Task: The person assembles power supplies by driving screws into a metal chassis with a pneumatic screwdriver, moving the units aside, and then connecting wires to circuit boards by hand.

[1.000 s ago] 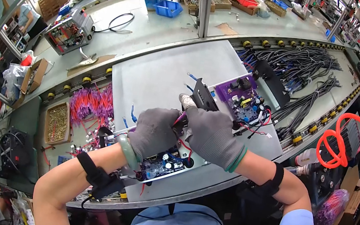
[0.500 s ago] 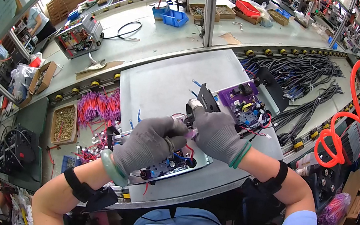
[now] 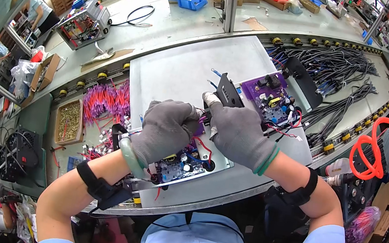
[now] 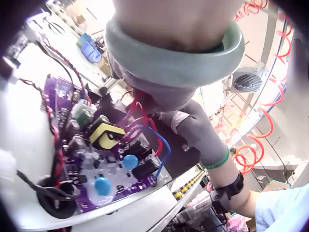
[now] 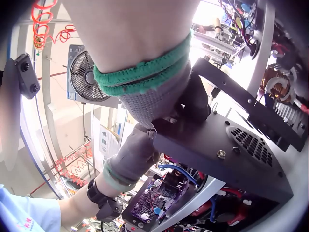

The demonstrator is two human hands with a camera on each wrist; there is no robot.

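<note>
Both hands wear grey knitted gloves and work over an open chassis with a purple circuit board (image 4: 111,164). My left hand (image 3: 164,132) is curled above the board, gripping red wires (image 4: 140,110) that rise from it; its fingertips are hidden. A blue wire (image 4: 161,140) loops beside them. My right hand (image 3: 239,134) holds the edge of a black vented panel (image 5: 207,140), its thumb side toward the left hand. Whitish tape wraps a finger (image 3: 211,99) of the right hand, which lies near the panel's top. Blue-tipped leads (image 3: 214,78) stick out behind the panel.
Right of the hands sits a second chassis with a purple board (image 3: 269,95). Black cables (image 3: 340,64) lie beyond it. Pink-and-purple wire bundles (image 3: 106,103) and a box of small brass-coloured parts (image 3: 69,123) are at left. A red coiled hose (image 3: 368,152) hangs at right.
Half a second ago the left hand was lower, its fingers more spread; now it is curled tighter and higher, close to the right hand. The right hand stays at the black panel.
</note>
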